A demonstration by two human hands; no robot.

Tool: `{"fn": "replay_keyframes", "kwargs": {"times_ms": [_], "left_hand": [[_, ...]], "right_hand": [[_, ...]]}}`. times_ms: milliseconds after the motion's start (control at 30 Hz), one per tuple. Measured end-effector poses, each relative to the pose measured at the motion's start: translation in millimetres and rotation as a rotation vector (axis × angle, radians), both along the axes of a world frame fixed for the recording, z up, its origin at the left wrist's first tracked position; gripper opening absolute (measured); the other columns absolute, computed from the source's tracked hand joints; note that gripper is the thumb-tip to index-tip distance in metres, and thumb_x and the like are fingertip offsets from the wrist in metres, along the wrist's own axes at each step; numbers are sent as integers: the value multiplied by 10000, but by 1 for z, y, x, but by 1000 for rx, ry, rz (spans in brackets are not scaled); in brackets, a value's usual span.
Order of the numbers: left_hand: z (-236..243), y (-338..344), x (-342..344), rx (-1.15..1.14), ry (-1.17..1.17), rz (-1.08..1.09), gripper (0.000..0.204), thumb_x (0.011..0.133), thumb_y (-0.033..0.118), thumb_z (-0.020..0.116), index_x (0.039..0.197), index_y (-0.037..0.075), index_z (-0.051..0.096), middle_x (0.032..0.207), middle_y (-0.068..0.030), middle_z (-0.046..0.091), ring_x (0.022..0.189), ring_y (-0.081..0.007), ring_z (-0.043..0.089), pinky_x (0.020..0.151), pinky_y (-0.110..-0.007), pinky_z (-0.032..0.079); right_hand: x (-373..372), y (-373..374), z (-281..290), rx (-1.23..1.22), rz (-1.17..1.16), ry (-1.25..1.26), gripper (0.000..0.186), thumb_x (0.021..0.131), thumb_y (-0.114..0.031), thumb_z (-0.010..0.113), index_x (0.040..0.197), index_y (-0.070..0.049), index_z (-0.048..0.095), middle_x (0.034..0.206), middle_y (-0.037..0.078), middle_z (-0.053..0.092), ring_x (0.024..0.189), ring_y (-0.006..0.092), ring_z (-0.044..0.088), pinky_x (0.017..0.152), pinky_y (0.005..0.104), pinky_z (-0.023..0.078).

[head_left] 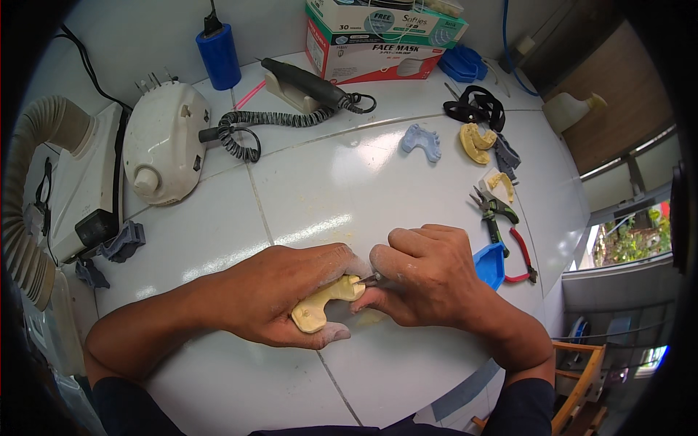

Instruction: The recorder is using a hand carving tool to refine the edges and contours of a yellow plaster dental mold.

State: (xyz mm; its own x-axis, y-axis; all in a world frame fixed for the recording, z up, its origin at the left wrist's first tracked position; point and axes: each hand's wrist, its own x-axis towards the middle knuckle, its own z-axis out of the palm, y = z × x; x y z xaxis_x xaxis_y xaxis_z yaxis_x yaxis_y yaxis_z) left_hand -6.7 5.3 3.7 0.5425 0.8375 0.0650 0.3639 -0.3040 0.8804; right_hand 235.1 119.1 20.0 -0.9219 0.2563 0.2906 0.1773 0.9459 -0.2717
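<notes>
A pale yellow, horseshoe-shaped dental plaster model is gripped in my left hand, its thumb below and fingers over the far side. My right hand is closed around a thin metal tool, most of it hidden in the fist. The tool's tip meets the right end of the model, where a small notch shows. White dust coats the fingertips of both hands. Pale yellow crumbs lie on the white tiled table beneath.
A white control box with a corded black handpiece stands back left, near a ribbed hose and blue bottle. Stacked mask boxes, dental models, pliers, red-handled cutters and a blue tray are rightward.
</notes>
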Motion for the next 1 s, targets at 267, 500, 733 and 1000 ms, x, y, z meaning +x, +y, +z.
{"fn": "replay_keyframes", "kwargs": {"times_ms": [267, 500, 733, 1000], "left_hand": [[0, 0, 0, -9, -2, -5, 620, 908, 365, 844, 1370, 60, 565, 1123, -126, 631, 937, -321, 688, 785, -414, 540], [-4, 0, -2, 9, -2, -20, 584, 916, 327, 831, 1352, 47, 560, 1140, -138, 612, 954, -338, 675, 806, -418, 538], [-6, 0, -3, -66, 12, -33, 545, 934, 268, 806, 1352, 27, 552, 1161, -161, 600, 1012, -341, 661, 860, -428, 542], [-6, -1, -2, -55, 24, -33, 545, 940, 257, 797, 1361, 18, 546, 1170, -160, 598, 1020, -341, 662, 881, -422, 546]], "right_hand": [[0, 0, -2, -2, 9, -27, 504, 853, -598, 836, 793, -136, 643, 670, 33, 532, 526, 244, 590, 508, 388, 411], [-1, 0, -4, -21, 17, -10, 501, 866, -592, 830, 781, -136, 643, 661, 32, 531, 514, 246, 582, 509, 385, 415], [-1, 0, -4, -54, 26, -44, 489, 901, -562, 815, 762, -129, 636, 638, 39, 550, 514, 256, 588, 496, 393, 420], [-1, -1, -4, -80, 28, -46, 470, 914, -532, 816, 756, -125, 641, 619, 34, 564, 493, 251, 584, 469, 387, 417]]}}
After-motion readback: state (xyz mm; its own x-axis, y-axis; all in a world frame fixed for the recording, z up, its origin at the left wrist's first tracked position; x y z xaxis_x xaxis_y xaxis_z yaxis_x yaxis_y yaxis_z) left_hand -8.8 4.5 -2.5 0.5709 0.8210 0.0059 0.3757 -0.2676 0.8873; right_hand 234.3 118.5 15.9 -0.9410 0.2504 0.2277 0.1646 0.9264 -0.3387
